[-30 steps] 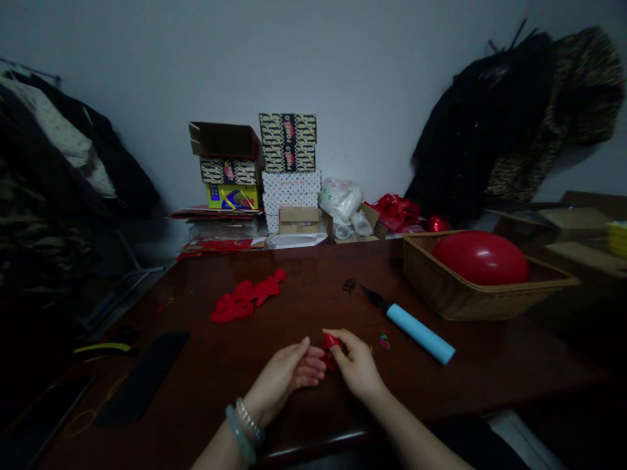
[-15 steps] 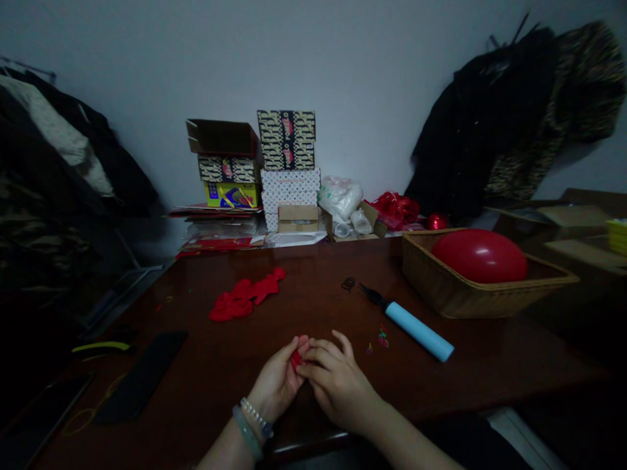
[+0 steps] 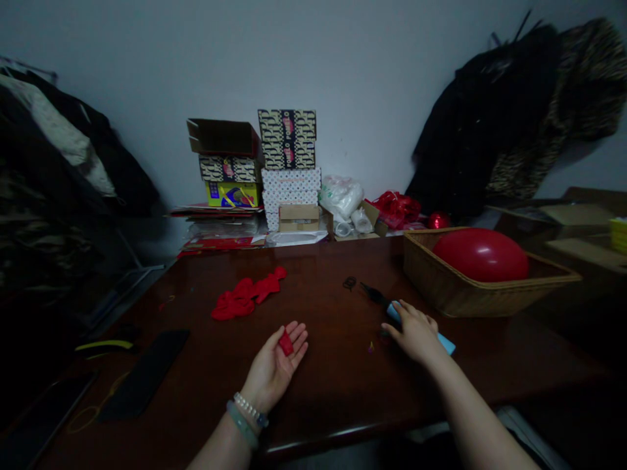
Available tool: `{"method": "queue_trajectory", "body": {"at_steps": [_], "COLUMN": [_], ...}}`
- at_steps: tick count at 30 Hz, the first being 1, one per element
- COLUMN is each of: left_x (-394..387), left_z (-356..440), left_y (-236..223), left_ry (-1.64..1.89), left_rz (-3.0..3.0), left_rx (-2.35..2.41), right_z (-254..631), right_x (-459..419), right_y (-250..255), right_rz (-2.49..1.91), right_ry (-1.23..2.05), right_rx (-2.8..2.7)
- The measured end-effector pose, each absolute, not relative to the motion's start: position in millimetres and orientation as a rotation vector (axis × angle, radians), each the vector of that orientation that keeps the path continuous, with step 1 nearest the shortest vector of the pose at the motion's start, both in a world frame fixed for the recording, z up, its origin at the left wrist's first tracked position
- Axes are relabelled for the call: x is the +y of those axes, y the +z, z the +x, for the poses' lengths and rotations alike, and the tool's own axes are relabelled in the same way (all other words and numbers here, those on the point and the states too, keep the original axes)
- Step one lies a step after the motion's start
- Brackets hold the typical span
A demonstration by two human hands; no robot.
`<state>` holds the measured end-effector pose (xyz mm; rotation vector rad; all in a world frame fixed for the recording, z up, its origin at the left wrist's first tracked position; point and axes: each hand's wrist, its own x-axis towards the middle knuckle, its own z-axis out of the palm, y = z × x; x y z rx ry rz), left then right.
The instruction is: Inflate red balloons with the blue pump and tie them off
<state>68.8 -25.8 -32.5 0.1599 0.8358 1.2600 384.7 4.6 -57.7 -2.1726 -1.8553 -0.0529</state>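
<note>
My left hand is palm up over the front of the table, fingers stretched out. A small folded red balloon lies on it, beside the thumb. My right hand reaches over the light blue hand pump, thumb and fingers apart, covering the middle of its barrel. The pump lies on the table with its black nozzle pointing away to the left. Whether the fingers press on the barrel is hard to tell. Several flat red balloons lie in a strip farther back on the left.
A wicker basket with an inflated red balloon stands at the right. Black bands and a tiny coloured band lie mid-table. At left are a dark flat slab and a yellow-edged tool. Stacked boxes stand behind.
My hands, together half a second ago, have parted. The right hand moved right to the pump; the left turned out flat with the red balloon on it. The pump has not moved.
</note>
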Motion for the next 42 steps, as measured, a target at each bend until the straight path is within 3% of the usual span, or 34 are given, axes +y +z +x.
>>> {"method": "queue_trajectory", "body": {"at_steps": [8, 17, 25, 31, 42], "left_x": [-26, -29, -22, -7, 5], "left_z": [69, 66, 60, 41, 10], "left_y": [-37, -37, -36, -37, -33], "left_ry": [1.275, 1.31, 1.369, 1.496, 1.707], "left_rz": [0.234, 0.254, 0.224, 0.169, 0.079], "left_rx": [0.835, 0.855, 0.845, 0.763, 0.663], "right_z": [429, 424, 389, 332, 292], "right_x": [0, 2, -6, -32, -49], "right_y": [-67, -70, -52, -42, -38], "right_rz": [-2.494, -2.463, -2.117, -1.413, -1.334], "right_ry": [0.05, 0.078, 0.041, 0.234, 0.349], "right_rx": [-1.707, -1.726, -1.917, -2.175, -2.338]}}
